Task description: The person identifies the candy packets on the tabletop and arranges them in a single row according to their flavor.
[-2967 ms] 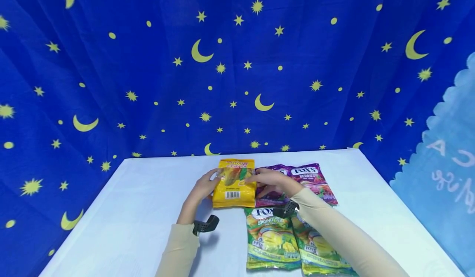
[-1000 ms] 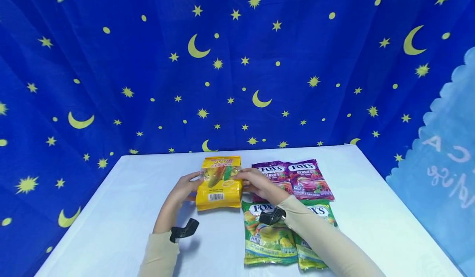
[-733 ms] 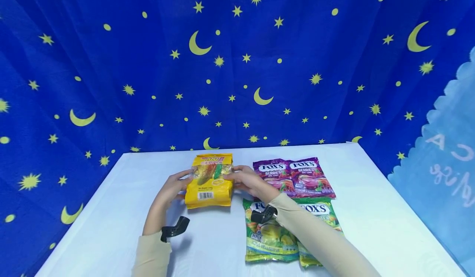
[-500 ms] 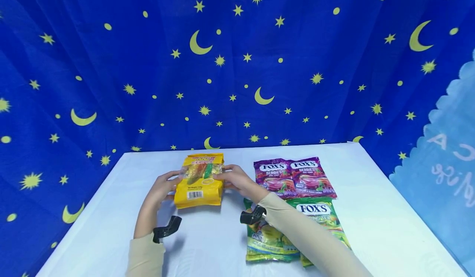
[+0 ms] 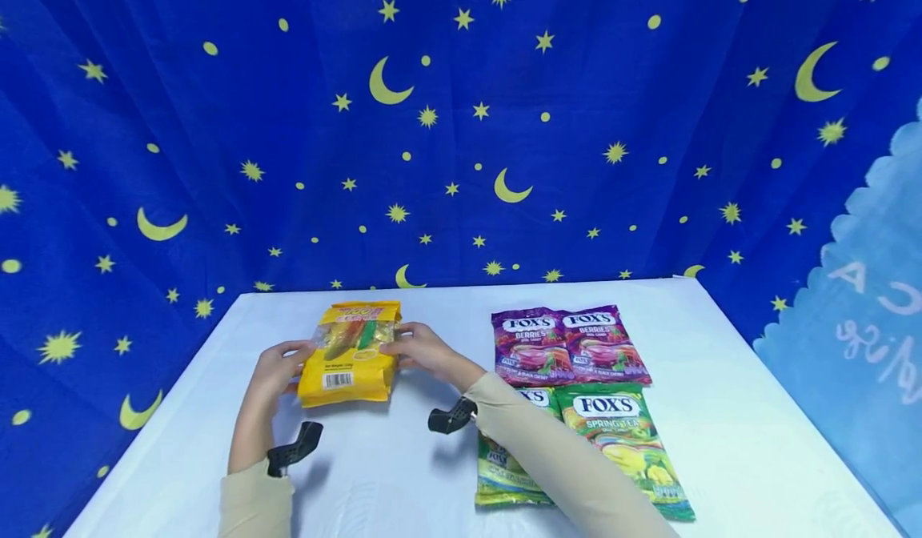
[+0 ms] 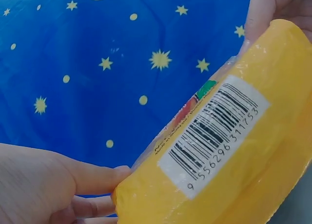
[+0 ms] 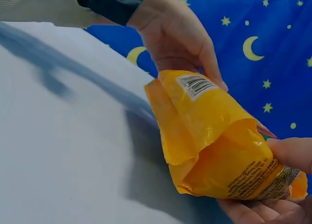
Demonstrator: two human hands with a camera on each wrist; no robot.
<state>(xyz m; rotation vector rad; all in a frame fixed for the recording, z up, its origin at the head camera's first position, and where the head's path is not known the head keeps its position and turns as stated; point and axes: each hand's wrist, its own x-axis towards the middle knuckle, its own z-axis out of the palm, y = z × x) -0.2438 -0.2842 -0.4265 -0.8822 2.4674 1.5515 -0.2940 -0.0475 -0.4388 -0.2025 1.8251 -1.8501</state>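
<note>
Carrying the yellow bag (image 5: 350,354) leftward, I have it pinched by its sides between left hand (image 5: 272,374) and right hand (image 5: 430,354), tilted above the white table (image 5: 389,474), now well apart from the purple bags (image 5: 535,352) it adjoined; I judge them separated.

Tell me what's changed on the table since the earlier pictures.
The yellow bag has moved left, away from its place beside the purple bags. The left hand and right hand moved with it, holding its sides; neither let go. The purple bags and green bags stayed put.
</note>
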